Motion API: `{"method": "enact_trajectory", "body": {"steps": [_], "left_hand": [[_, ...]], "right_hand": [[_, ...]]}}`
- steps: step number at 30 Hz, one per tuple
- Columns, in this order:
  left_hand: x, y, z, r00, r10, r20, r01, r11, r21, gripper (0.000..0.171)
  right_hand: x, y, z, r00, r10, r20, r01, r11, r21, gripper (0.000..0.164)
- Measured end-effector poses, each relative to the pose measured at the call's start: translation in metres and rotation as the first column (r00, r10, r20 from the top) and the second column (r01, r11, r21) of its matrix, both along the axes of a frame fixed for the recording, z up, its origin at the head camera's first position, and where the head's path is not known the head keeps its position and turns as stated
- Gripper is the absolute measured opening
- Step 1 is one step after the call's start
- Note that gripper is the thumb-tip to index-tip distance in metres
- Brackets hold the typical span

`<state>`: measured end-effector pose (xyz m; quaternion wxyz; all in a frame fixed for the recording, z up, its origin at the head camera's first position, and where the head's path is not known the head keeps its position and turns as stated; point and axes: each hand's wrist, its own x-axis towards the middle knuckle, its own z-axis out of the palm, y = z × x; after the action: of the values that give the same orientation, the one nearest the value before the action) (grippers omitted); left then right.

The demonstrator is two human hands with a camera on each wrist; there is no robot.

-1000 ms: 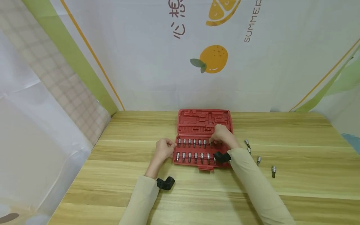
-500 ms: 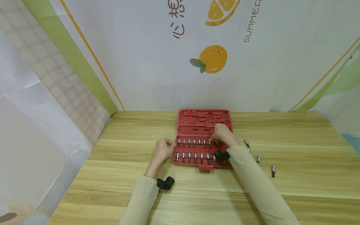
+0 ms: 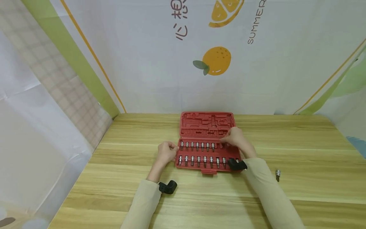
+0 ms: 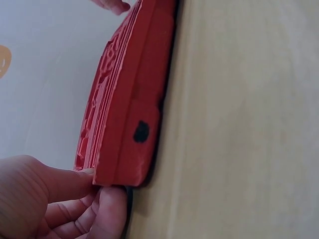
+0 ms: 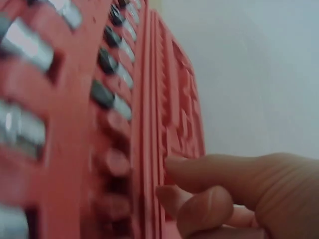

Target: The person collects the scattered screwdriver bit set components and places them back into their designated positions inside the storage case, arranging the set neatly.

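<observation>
A red plastic case lies opened on the wooden table, its lid folded back. Two rows of metal bit sockets fill its slots. At the left edge, my left hand grips the case; in the left wrist view the thumb lies on top of the corner and the fingers curl beneath. My right hand hovers over the right end of the upper row with loosely bent fingers and nothing between them. Close by, the right wrist view shows vacant slots after the last bit socket.
To the right on the table lies a loose bit socket. My right sleeve covers the area where other loose ones lay. A white cloth with printed fruit hangs behind the table.
My right hand has let go of a bit socket in the upper row and moved right. More of the lower row shows now. The left hand stays on the case.
</observation>
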<state>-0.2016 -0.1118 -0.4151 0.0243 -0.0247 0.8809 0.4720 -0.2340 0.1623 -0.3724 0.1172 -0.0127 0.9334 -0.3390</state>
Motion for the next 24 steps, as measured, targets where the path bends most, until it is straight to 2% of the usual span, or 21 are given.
{"method": "enact_trajectory", "body": {"steps": [9,12,20,24], "left_hand": [[0.000,0.000,0.000,1.000,0.001,0.010,-0.001,1.000,0.012,0.015],[0.000,0.000,-0.001,1.000,0.001,0.009,-0.001,1.000,0.016,0.015],[0.000,0.000,0.000,1.000,0.000,0.015,0.000,1.000,0.007,0.014],[0.001,0.001,0.001,1.000,0.003,0.020,-0.003,1.000,0.008,0.014]], "right_hand": [[0.007,0.041,0.000,0.999,-0.025,0.021,0.026,0.998,-0.061,0.041],[0.011,0.052,0.001,0.999,-0.031,0.010,0.031,0.998,-0.045,0.041],[0.017,0.074,-0.001,0.998,-0.063,-0.003,0.063,0.998,0.003,0.027],[0.017,0.084,-0.004,0.997,-0.075,-0.003,0.075,0.997,0.002,0.031]]}}
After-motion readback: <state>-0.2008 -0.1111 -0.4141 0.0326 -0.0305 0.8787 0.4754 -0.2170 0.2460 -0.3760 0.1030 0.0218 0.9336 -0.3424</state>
